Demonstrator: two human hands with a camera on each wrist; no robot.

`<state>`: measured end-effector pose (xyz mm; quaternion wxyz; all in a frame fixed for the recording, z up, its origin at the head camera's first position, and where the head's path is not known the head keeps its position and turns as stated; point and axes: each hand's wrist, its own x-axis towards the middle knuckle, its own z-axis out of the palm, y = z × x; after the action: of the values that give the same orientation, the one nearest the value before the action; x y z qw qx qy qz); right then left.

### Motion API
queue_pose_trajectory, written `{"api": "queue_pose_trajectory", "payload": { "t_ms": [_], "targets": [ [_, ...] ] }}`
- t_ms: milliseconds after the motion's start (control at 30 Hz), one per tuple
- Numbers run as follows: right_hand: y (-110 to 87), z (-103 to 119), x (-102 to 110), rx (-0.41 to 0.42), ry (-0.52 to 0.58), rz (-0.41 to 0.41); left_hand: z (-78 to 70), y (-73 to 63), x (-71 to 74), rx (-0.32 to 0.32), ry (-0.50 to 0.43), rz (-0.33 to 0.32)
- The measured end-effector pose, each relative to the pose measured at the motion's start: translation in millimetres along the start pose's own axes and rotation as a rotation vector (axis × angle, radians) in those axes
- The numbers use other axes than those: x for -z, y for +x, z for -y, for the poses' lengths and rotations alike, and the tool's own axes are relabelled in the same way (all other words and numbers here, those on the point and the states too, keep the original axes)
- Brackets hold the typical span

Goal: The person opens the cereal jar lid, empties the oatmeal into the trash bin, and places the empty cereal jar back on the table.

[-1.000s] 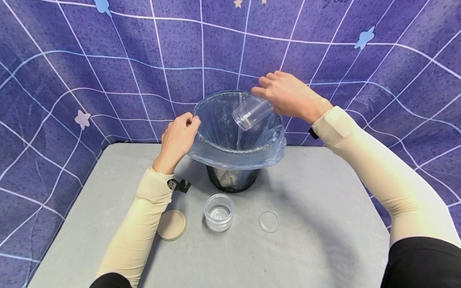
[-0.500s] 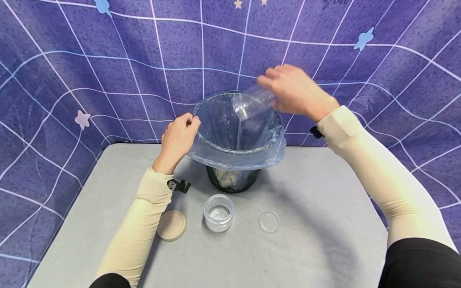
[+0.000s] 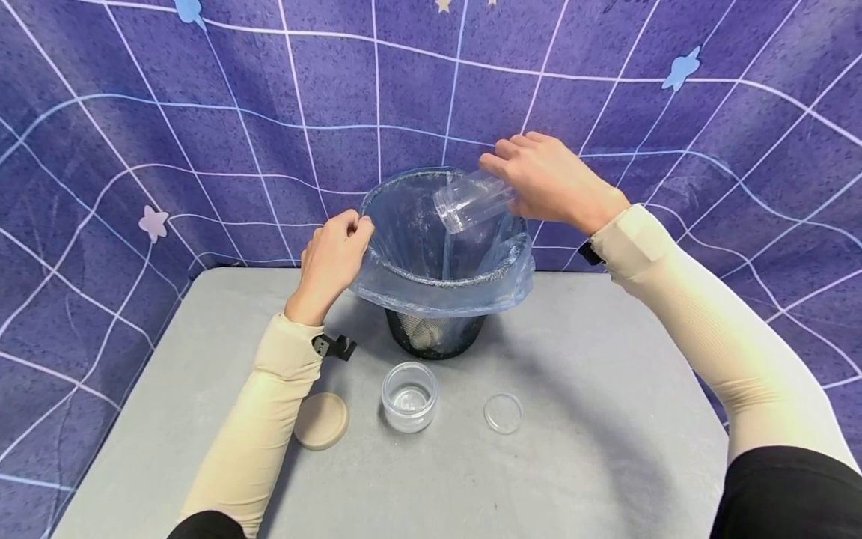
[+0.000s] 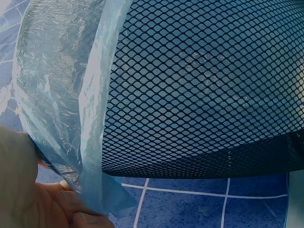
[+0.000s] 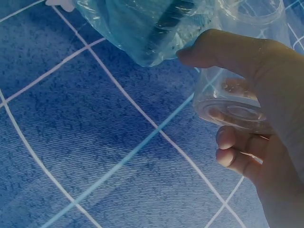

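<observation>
A black mesh bin point(image 3: 431, 335) stands at the back of the grey table, lined with a blue plastic bag point(image 3: 441, 299) folded over its rim. My left hand point(image 3: 333, 254) grips the bin's rim and bag at the left; in the left wrist view its fingers point(image 4: 71, 202) curl under the bag's edge. Over the bin's right side, my right hand point(image 3: 552, 183) holds a clear plastic jar point(image 3: 471, 203) by its base end. The jar is tipped, its mouth pointing left and down into the bin. In the right wrist view the thumb and fingers wrap round the jar point(image 5: 211, 88).
An uncapped clear jar point(image 3: 410, 398) stands in front of the bin. To its left lies a beige round lid point(image 3: 322, 421), and to its right a thin clear disc or lid point(image 3: 503, 413). A purple-blue patterned cloth point(image 3: 269, 150) hangs behind the table.
My right hand has lifted the tipped jar slightly and lowered it again, with blur midway. Small bits seen near its mouth earlier no longer show. My left hand has stayed put.
</observation>
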<state>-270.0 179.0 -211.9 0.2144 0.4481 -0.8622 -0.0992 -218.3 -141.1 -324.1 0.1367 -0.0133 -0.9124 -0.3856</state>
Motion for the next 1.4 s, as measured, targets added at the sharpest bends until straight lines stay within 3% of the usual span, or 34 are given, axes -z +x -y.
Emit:
{"api": "queue_pose_trajectory", "payload": {
  "t_ms": [200, 367, 433, 567, 733, 1067, 1400],
  "targets": [
    [1.6, 0.2, 3.2, -0.025, 0.02, 0.105, 1.1, -0.4, 0.9, -0.001, 0.002, -0.003],
    [4.1, -2.3, 19.0, -0.081, 0.016, -0.022, 1.0, -0.1, 0.8, 0.001, 0.001, 0.001],
    [4.7, -2.1, 20.7, -0.086, 0.001, -0.032, 0.6, 0.1, 0.7, -0.002, 0.001, 0.0],
    [3.9, -0.1, 11.7, -0.056, -0.012, 0.037, 1.0, 0.0, 0.5, 0.001, 0.0, -0.002],
    [-0.8, 0.0, 2.0, -0.059, -0.011, -0.015, 1.2, 0.0, 0.0, -0.002, -0.01, -0.001],
    [-5.8, -1.7, -3.7, -0.049, -0.001, -0.033, 1.2, 0.4, 0.3, -0.008, -0.007, -0.009],
    [-15.3, -4.6, -2.5, -0.117, 0.03, -0.006, 1.3, 0.0, 0.1, -0.006, -0.001, -0.011]
  ]
}}
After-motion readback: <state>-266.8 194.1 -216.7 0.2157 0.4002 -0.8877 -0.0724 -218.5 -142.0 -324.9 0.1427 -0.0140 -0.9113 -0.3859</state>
